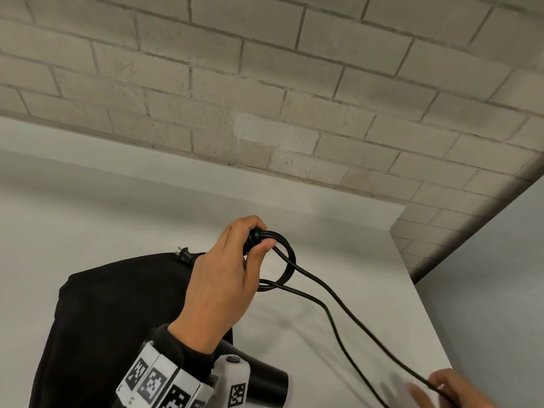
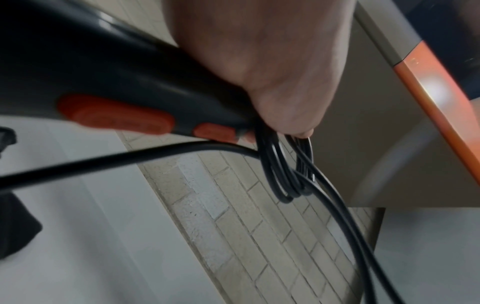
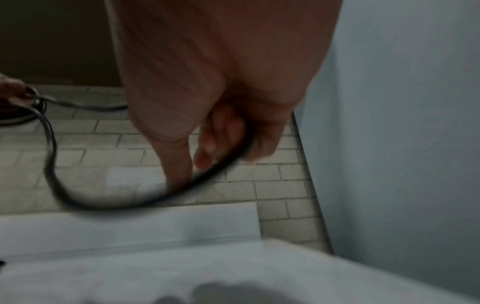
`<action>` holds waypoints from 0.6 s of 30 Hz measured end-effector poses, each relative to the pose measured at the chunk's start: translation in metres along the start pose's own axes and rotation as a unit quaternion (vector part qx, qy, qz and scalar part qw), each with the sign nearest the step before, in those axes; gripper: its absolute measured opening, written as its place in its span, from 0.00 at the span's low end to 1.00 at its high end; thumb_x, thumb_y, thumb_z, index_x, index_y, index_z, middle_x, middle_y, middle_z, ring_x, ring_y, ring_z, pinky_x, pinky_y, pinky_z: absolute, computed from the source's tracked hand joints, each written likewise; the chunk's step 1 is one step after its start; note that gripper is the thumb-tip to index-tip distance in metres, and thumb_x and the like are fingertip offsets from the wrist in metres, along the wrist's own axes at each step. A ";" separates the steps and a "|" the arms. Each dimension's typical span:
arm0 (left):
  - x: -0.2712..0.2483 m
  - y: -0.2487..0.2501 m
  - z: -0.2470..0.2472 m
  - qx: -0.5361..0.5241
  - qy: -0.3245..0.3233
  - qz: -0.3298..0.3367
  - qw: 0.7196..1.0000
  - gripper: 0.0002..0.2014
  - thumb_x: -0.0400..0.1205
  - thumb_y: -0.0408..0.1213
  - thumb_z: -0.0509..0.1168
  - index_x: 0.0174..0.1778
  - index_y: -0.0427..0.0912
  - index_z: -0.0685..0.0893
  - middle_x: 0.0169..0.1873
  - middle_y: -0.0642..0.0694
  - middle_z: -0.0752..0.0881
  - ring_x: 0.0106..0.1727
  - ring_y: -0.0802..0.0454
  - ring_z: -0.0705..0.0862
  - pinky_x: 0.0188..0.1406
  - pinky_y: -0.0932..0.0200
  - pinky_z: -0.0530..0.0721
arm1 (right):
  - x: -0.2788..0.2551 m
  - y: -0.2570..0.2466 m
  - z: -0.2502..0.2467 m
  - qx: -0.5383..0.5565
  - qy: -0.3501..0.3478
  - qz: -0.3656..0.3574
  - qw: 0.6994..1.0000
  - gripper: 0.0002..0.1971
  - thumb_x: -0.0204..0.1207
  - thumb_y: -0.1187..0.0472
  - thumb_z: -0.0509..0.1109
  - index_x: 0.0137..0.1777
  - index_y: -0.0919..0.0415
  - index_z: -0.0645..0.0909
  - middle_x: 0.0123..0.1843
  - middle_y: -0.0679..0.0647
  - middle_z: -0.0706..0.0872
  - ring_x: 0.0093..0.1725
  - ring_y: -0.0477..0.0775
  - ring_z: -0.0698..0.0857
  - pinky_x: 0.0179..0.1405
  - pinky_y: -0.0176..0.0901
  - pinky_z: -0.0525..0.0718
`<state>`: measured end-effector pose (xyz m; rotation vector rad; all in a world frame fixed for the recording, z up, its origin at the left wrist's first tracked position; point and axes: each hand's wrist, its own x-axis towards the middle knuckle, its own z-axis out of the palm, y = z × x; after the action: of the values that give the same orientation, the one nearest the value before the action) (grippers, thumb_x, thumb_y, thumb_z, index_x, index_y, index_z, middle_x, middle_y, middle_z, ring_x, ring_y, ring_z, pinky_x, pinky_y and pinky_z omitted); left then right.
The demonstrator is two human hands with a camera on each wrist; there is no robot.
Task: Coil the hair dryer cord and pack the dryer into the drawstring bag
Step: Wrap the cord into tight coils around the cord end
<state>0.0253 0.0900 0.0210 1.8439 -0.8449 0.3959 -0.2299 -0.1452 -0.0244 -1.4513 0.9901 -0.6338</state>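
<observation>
Left hand (image 1: 223,278) is gripping the handle end of the black hair dryer with orange switches (image 2: 111,86), fingers and thumb curled round it together with several small loops of the thin black rubber-coated cord (image 1: 287,260). The loops are hanging just past the thumb, on the side away from the wrist. In the head view the dryer's black barrel (image 1: 270,381) is showing below the left wrist, beside the white marker-printed wrist band (image 1: 159,381).

Two strands of the cord are running from the loops down and to the right, above the white surface (image 1: 338,231), to the right hand (image 1: 450,387) at the lower right corner. The right hand is pinching one strand between thumb and curled fingers (image 3: 207,148); the right wrist view is blurred, so the exact finger contact is unclear. The slack there is sagging in a wide curve.

The black fabric drawstring bag (image 1: 117,304) is lying flat on the surface, under and to the left of the left hand. The black two-prong plug (image 1: 183,254) is lying at the bag's far edge, just left of the left hand.

Behind the surface, a pale painted brick wall (image 1: 265,83) is standing.
</observation>
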 end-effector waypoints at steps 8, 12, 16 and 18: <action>-0.001 0.004 0.001 0.016 -0.017 0.005 1.000 0.15 0.86 0.57 0.52 0.59 0.54 0.74 0.44 0.63 0.77 0.39 0.55 0.79 0.28 0.53 0.82 | -0.044 0.000 0.081 -0.310 0.011 -0.304 0.901 0.45 0.53 0.28 0.74 0.64 0.61 0.80 0.62 0.55 0.79 0.63 0.54 0.77 0.68 0.37 0.70; -0.001 0.004 0.001 0.011 -0.018 0.006 1.000 0.15 0.86 0.57 0.52 0.59 0.54 0.74 0.43 0.62 0.77 0.38 0.54 0.79 0.29 0.52 0.82 | -0.055 -0.034 0.136 -0.201 0.004 -0.496 0.845 0.12 0.70 0.55 0.74 0.49 0.61 0.88 0.51 0.54 0.85 0.51 0.52 0.84 0.50 0.37 0.80; -0.002 0.005 0.001 0.008 -0.026 0.009 1.000 0.14 0.86 0.57 0.52 0.59 0.54 0.74 0.43 0.63 0.77 0.39 0.56 0.80 0.29 0.54 0.82 | -0.050 -0.041 0.168 -0.274 -0.055 -0.492 0.825 0.12 0.76 0.53 0.71 0.57 0.57 0.84 0.54 0.47 0.85 0.53 0.49 0.80 0.54 0.36 0.78; -0.003 0.005 0.000 0.009 -0.024 0.008 1.000 0.14 0.86 0.56 0.52 0.59 0.53 0.74 0.43 0.63 0.76 0.39 0.58 0.80 0.28 0.58 0.81 | -0.047 -0.042 0.174 -0.292 -0.063 -0.467 0.833 0.10 0.78 0.50 0.69 0.55 0.54 0.82 0.49 0.42 0.85 0.49 0.47 0.80 0.48 0.37 0.79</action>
<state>0.0193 0.0902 0.0228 1.8706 -0.8915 0.3717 -0.0966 -0.0189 -0.0001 -2.5254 0.2935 -0.9480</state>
